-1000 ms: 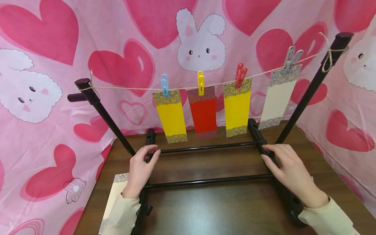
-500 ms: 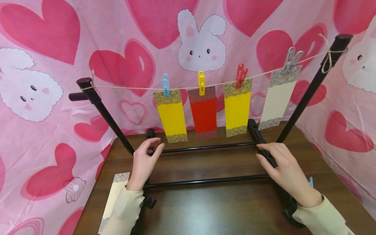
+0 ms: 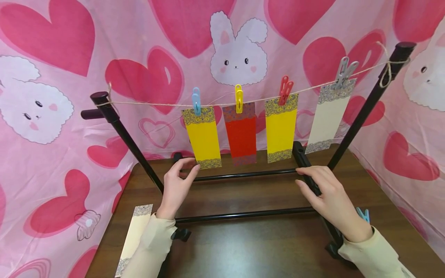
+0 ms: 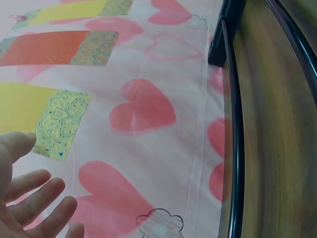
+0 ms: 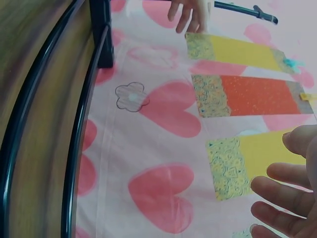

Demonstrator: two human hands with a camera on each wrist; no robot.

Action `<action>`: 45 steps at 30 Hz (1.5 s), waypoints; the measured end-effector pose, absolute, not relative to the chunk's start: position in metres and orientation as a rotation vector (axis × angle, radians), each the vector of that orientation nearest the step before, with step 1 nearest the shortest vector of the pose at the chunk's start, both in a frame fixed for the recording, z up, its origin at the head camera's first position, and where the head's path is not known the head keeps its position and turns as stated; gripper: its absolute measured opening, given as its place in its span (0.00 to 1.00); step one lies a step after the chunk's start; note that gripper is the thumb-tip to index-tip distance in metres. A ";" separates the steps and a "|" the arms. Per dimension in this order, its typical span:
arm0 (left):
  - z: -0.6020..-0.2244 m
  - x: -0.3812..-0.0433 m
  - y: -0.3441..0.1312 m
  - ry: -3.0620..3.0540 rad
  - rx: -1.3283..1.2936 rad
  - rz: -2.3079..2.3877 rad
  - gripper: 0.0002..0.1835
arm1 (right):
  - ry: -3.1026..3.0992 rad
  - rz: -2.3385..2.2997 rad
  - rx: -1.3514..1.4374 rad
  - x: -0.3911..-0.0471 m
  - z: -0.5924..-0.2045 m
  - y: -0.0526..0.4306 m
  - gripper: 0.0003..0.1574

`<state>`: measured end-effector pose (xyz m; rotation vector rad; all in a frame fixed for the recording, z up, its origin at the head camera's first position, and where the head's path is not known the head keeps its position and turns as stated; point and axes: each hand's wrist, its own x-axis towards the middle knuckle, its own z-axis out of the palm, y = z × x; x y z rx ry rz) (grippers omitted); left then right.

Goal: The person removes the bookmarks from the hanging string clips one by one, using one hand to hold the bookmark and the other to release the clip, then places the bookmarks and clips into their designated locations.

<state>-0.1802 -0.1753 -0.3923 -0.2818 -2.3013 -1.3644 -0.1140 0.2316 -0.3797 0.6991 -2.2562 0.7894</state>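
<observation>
My left hand (image 3: 177, 187) hovers with loosely bent fingers near the lower edge of the left yellow card (image 3: 203, 141). Below the cream card (image 3: 328, 119), my right hand (image 3: 330, 200) is held in the air, fingers relaxed and holding nothing. Four-sided cards with patterned ends hang from a string (image 3: 149, 104). A blue clothespin (image 3: 196, 102) clips the left yellow card, a yellow clothespin (image 3: 238, 99) the red card (image 3: 241, 135). The right yellow card (image 3: 281, 131) hangs by a red clothespin (image 3: 285, 90); a grey clothespin (image 3: 344, 71) bears the cream one.
Black posts (image 3: 133, 143) of a rack hold the string, with two crossrails (image 3: 243, 214) below. Another cream card (image 3: 133, 237) lies at the left on the wooden table (image 3: 257, 247). A light blue clothespin (image 3: 363, 214) lies right of my right wrist. A pink heart-print cloth (image 3: 139, 38) surrounds everything.
Both hands have moved inward and slightly up: the left to the right, the right to the left. The light blue clothespin beside my right wrist has come into view. The hanging cards stay put.
</observation>
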 end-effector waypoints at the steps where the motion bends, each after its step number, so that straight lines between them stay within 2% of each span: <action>1: -0.392 -0.180 -0.174 -2.303 -0.284 -1.366 0.16 | -2.265 0.788 0.699 -0.114 -0.379 0.231 0.23; 5: -0.390 -0.182 -0.170 -2.308 -0.288 -1.383 0.17 | -2.277 0.788 0.715 -0.116 -0.376 0.226 0.23; 10: -0.388 -0.184 -0.167 -2.309 -0.286 -1.460 0.18 | -2.231 0.781 0.761 -0.120 -0.370 0.217 0.37; 18: -0.386 -0.187 -0.161 -2.313 -0.276 -1.531 0.19 | -2.232 0.800 0.796 -0.123 -0.358 0.204 0.38; 45: -0.377 -0.191 -0.150 -2.072 -0.367 -1.803 0.14 | -2.083 0.844 0.964 -0.139 -0.299 0.154 0.33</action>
